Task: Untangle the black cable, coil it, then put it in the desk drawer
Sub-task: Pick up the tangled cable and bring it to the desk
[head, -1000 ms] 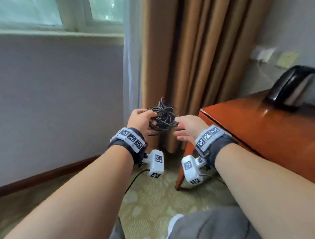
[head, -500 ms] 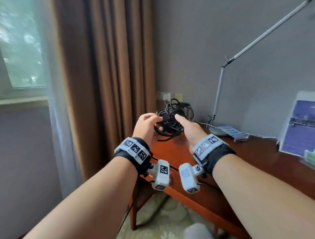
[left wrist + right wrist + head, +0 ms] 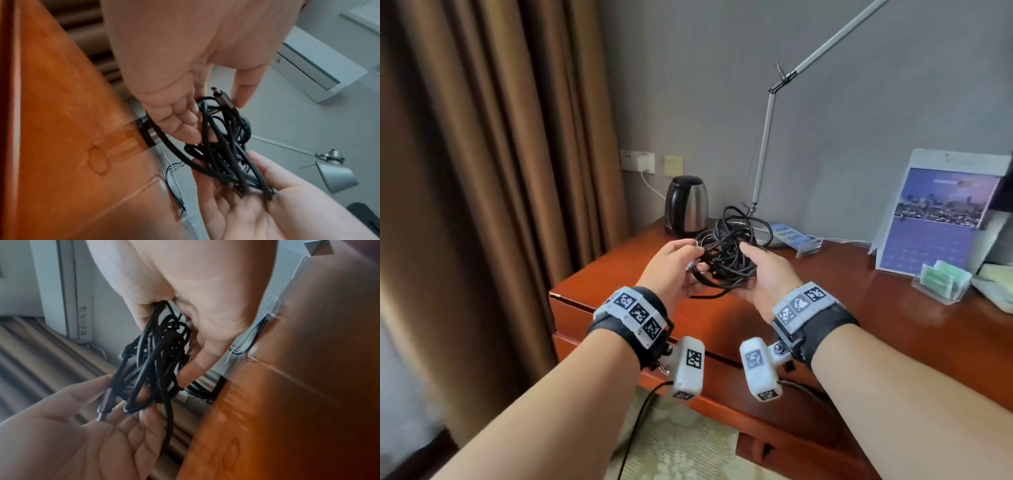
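Head view: both hands are holding the tangled black cable above the surface | left hand is pinching its plug | right hand is cupping the bundle, fingers curled round it.

Both forearms outstretched, left hand and right hand facing, fingers loosely curled.

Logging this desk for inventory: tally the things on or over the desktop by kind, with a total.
Black cable, held over the desk in both hands: 1
Kettle: 1
Desk lamp: 1
Upright brochure: 1
Clear holder with green packets: 1
Total: 5
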### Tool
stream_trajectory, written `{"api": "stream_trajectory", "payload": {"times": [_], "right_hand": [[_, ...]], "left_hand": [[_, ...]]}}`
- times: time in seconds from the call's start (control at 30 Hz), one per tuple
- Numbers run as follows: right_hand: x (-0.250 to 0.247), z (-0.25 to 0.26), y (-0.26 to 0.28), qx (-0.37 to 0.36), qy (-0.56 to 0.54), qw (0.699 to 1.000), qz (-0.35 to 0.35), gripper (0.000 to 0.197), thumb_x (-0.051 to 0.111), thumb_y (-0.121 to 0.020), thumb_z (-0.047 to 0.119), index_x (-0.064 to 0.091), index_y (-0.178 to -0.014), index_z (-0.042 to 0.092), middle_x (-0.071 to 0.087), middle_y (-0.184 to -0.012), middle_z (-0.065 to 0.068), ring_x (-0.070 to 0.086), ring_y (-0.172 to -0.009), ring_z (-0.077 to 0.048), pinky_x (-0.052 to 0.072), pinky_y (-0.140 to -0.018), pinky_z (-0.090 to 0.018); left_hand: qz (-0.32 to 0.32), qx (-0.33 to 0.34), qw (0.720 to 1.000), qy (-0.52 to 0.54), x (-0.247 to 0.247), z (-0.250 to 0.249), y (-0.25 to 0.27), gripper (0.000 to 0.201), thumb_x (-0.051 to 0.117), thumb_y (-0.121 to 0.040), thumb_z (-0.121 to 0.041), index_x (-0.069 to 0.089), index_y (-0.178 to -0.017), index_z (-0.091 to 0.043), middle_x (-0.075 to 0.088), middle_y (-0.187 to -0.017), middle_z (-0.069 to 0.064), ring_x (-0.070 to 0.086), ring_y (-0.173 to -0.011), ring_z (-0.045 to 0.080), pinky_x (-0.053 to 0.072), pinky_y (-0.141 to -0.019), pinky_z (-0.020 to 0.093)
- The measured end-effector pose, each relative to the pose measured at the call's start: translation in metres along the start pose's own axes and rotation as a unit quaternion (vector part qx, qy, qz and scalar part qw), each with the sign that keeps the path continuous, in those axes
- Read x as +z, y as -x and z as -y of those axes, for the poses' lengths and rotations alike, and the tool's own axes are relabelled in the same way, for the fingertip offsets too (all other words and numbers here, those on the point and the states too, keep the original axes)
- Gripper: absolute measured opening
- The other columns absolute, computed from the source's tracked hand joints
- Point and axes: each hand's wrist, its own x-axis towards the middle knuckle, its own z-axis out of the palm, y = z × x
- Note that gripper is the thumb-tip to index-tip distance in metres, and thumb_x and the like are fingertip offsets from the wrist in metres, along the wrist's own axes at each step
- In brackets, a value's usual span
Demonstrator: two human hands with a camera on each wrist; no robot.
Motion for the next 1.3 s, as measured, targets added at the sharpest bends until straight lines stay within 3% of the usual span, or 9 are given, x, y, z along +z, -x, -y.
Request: {"api": "stream_trajectory", "payload": {"times": [0.13, 0.43, 0.6, 0.73, 0.83, 0.9, 1.03, 1.17, 1.3], "right_hand": [[-0.008, -0.017, -0.031, 0.006, -0.008, 0.999, -0.041, 0.032, 0.063, -0.099, 0.025, 0.064, -0.127, 0.01, 0.076, -0.11, -0.016, 0.072, -0.105, -0.041, 0.051, -0.097, -0.066], [-0.034, 0.028, -0.023, -0.045, -0.031, 0.996, -0.066, 0.031, 0.061, -0.101, 0.029, 0.068, -0.125, 0.01, 0.077, -0.11, -0.013, 0.072, -0.106, -0.037, 0.056, -0.095, -0.054], [-0.052, 0.038, 0.004, -0.075, -0.026, 0.995, -0.057, 0.027, 0.063, -0.1, 0.029, 0.069, -0.121, 0.013, 0.079, -0.096, -0.007, 0.075, -0.087, -0.03, 0.059, -0.077, -0.044], [-0.086, 0.045, 0.01, -0.082, -0.045, 0.992, -0.084, 0.027, 0.064, -0.1, 0.031, 0.068, -0.12, 0.013, 0.079, -0.099, -0.009, 0.075, -0.086, -0.032, 0.058, -0.081, -0.048], [-0.113, 0.044, -0.002, -0.076, -0.059, 0.989, -0.109, 0.03, 0.063, -0.099, 0.035, 0.071, -0.116, 0.011, 0.078, -0.101, -0.011, 0.073, -0.089, -0.035, 0.056, -0.084, -0.049], [-0.126, 0.042, -0.016, -0.063, -0.071, 0.989, -0.115, 0.03, 0.063, -0.099, 0.036, 0.072, -0.112, 0.01, 0.078, -0.105, -0.015, 0.073, -0.092, -0.037, 0.055, -0.089, -0.052], [-0.151, 0.034, -0.058, -0.033, -0.109, 0.988, -0.108, 0.034, 0.059, -0.101, 0.036, 0.07, -0.121, 0.01, 0.076, -0.112, -0.014, 0.074, -0.104, -0.035, 0.057, -0.095, -0.052], [-0.175, 0.033, -0.096, -0.011, -0.137, 0.985, -0.103, 0.036, 0.056, -0.102, 0.039, 0.066, -0.126, 0.014, 0.075, -0.115, -0.016, 0.073, -0.106, -0.034, 0.059, -0.086, -0.046], [-0.185, 0.035, -0.121, -0.009, -0.13, 0.985, -0.11, 0.037, 0.057, -0.1, 0.039, 0.066, -0.126, 0.014, 0.075, -0.113, -0.017, 0.075, -0.098, -0.032, 0.059, -0.082, -0.044]], "left_hand": [[0.028, -0.035, 0.999, -0.025, 0.001, 0.017, -0.049, 0.019, 0.059, -0.099, -0.012, 0.061, -0.117, -0.019, 0.067, -0.081, 0.005, 0.065, -0.069, 0.02, 0.056, -0.072, 0.034], [0.111, -0.032, 0.99, -0.082, 0.044, -0.003, -0.064, 0.026, 0.061, -0.099, -0.021, 0.06, -0.124, -0.013, 0.067, -0.082, 0.005, 0.069, -0.068, 0.022, 0.047, -0.063, 0.029], [0.087, -0.02, 0.989, -0.119, 0.053, -0.005, -0.041, 0.046, 0.076, -0.09, -0.033, 0.058, -0.129, -0.016, 0.067, -0.09, 0.007, 0.067, -0.067, 0.022, 0.05, -0.06, 0.032], [0.051, 0.008, 0.976, -0.211, 0.074, 0.004, -0.047, 0.081, 0.082, -0.068, -0.064, 0.058, -0.135, -0.024, 0.069, -0.117, -0.001, 0.063, -0.095, 0.013, 0.05, -0.068, 0.031], [0.097, -0.077, 0.977, -0.172, 0.097, 0.024, -0.052, 0.092, 0.084, -0.058, -0.073, 0.061, -0.133, -0.026, 0.06, -0.129, -0.001, 0.058, -0.124, 0.022, 0.055, -0.081, 0.044], [0.139, -0.135, 0.976, -0.102, 0.114, 0.041, -0.055, 0.087, 0.082, -0.067, -0.071, 0.061, -0.134, -0.021, 0.063, -0.13, 0.008, 0.06, -0.126, 0.032, 0.057, -0.087, 0.051], [0.185, -0.158, 0.97, -0.009, 0.145, 0.07, -0.09, 0.042, 0.065, -0.092, -0.059, 0.068, -0.109, -0.021, 0.078, -0.107, 0.008, 0.077, -0.094, 0.027, 0.056, -0.096, 0.048], [0.179, -0.174, 0.968, 0.026, 0.164, 0.085, -0.136, 0.049, 0.069, -0.089, -0.054, 0.06, -0.122, -0.018, 0.077, -0.111, 0.011, 0.077, -0.093, 0.031, 0.061, -0.073, 0.041], [0.191, -0.167, 0.965, 0.069, 0.177, 0.089, -0.163, 0.053, 0.07, -0.091, -0.045, 0.069, -0.132, -0.013, 0.075, -0.118, 0.016, 0.075, -0.098, 0.035, 0.062, -0.086, 0.049]]}}
